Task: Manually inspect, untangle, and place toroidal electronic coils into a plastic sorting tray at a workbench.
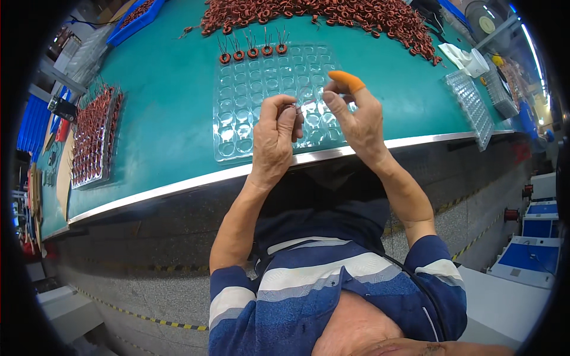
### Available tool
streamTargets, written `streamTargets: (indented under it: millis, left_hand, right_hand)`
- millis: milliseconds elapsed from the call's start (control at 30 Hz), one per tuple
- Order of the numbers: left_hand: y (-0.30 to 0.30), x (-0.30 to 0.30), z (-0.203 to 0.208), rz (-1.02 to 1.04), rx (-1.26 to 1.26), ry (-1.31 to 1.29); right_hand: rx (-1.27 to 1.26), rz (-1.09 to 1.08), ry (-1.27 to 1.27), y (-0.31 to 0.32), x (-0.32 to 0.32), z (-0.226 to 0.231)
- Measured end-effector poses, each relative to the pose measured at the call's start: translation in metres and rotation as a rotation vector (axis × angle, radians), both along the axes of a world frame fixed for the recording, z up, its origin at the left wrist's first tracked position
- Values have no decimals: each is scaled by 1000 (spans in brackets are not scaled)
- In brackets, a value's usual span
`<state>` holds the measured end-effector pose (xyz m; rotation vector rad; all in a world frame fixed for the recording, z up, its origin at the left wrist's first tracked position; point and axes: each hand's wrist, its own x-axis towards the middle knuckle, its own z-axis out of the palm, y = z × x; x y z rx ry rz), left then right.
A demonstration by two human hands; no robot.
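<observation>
My left hand point(275, 133) is closed in a pinch above the middle of a clear plastic tray point(228, 94). Thin wire ends and a bit of red show at its fingertips, as on a small wire-wound ring coil point(298, 110), mostly hidden by the fingers. My right hand point(361, 118) hovers over the tray's right side, thumb and forefinger apart, an orange finger cot point(347, 78) on the forefinger. Its other fingers curl underneath, partly hidden. Along the tray's far row stand several copper-red ring coils point(253, 53), their wire leads pointing up.
A large heap of red coils point(320, 13) covers the green table's point(166, 77) far side. At left stands a stack of filled trays point(95, 136), with a blue bin point(135, 21) beyond. Clear trays point(472, 107) and a white cup point(477, 62) are at right.
</observation>
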<state>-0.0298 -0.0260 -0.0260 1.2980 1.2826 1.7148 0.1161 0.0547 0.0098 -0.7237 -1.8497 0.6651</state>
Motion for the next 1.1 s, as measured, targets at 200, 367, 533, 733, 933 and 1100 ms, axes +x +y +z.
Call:
streamTargets:
  millis: [200,367,533,733,933,1100]
  left_hand:
    - [-3,-4,10,-212,30,12]
    - [-11,-8,19,-253,50,257]
    - [-19,-1,19,-152,-72,183]
    - [18,14,-6,274,174,454]
    - [13,5,3,-280,-26,-120]
    - [11,5,0,-329,10,-463]
  right_hand:
    - [-525,380,6,16,1,4]
    - [-656,510,-10,18,5,12]
    - [-445,353,-221,13,7,17]
    - [896,-58,-392,-24,-5,13]
    - [6,-14,-153,4,20,6]
    - [-313,77,-49,1,11,-7]
